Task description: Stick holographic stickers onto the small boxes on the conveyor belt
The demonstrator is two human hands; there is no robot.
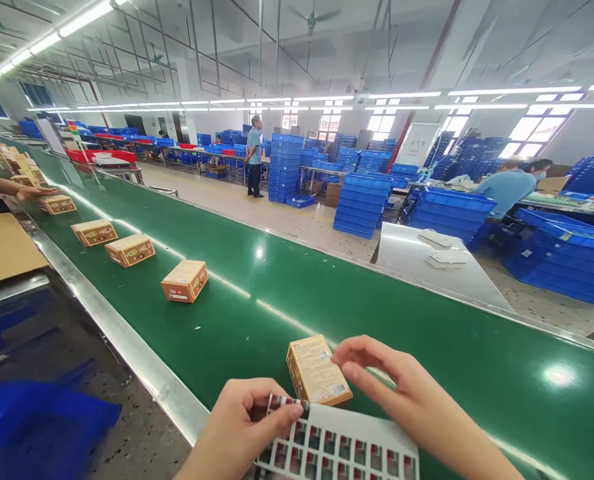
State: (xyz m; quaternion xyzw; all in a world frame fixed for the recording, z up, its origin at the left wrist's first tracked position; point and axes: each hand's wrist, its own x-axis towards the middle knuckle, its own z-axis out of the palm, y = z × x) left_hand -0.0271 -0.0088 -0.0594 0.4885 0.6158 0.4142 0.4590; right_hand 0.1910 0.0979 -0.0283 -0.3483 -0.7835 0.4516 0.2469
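Note:
My left hand (251,421) is closed on a sticker sheet (344,443), with the thumb pressed over its upper left corner. Rows of small dark, red and white labels cover much of the sheet, and its top right strip is bare white. Just beyond it a tan and brown carton (317,373) lies on the green conveyor belt (257,333), printed text and a barcode facing up. My right hand (391,377) reaches to the carton's right edge, fingertips at or very near it. Its thumb and forefinger are apart, with nothing visible between them.
Farther along the belt sit more cartons (185,281). A co-worker's hand (34,192) is beside a carton at far left. A metal rail (141,380) edges the belt. Blue crates (361,203) and a metal side table (427,267) stand across it.

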